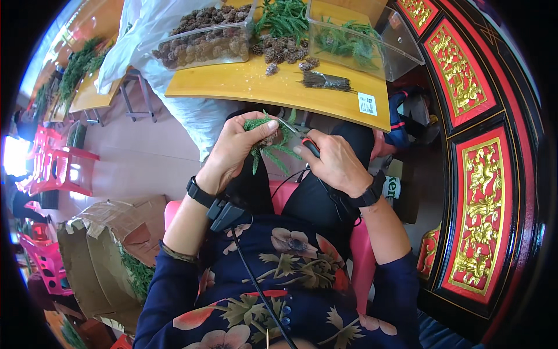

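Above my lap, my left hand (233, 144) is closed around a green artificial fir sprig (275, 157). A brown pine cone (268, 139) shows among its needles, partly under my thumb. My right hand (341, 164) grips pliers (311, 146) with red and black handles. Their metal jaws point left toward the top of the sprig; whether they touch it or a wire there I cannot tell. Both hands are just short of the yellow table's (256, 81) near edge.
On the table stand a clear bin of pine cones (203, 43) and a clear bin of green sprigs (349, 43). Loose cones (282, 51) and a bundle of dark wires (325, 81) lie between them. A cardboard box (110, 256) sits left; a carved red-and-gold panel (479, 203) rises right.
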Demonstrator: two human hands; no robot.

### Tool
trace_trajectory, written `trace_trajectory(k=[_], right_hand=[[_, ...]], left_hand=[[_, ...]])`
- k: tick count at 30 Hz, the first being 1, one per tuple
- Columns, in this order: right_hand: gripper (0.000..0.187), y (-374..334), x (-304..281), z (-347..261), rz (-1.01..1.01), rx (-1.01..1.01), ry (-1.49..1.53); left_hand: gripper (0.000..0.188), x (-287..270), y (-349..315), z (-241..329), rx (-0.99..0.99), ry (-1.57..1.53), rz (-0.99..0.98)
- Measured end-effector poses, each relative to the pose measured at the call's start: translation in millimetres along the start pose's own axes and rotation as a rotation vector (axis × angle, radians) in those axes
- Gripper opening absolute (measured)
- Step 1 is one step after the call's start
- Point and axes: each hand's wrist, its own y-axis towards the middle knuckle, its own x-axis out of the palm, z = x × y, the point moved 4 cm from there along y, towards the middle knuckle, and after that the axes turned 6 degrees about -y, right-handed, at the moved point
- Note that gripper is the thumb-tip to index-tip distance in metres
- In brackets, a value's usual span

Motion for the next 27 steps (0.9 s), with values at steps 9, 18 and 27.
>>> trace_trajectory(k=[9,18,27], right_hand=[[0.029,2.4,-17.1,-0.3,0.051,-0.028,0.029],[0.025,-4.4,-43.4,-17.8,0.069,0.045,-0.066],[0.033,22.8,-124.1,-26.1,0.274,0.17,-0.091]], left_hand=[[0.021,10.1,8.5,7.0,-0.09,-0.151,-0.049],[0.028,21.2,-8.1,31.5,0.043,0.109,-0.152],[0.05,15.2,-25.2,59.2,0.183,0.104,0.066]])
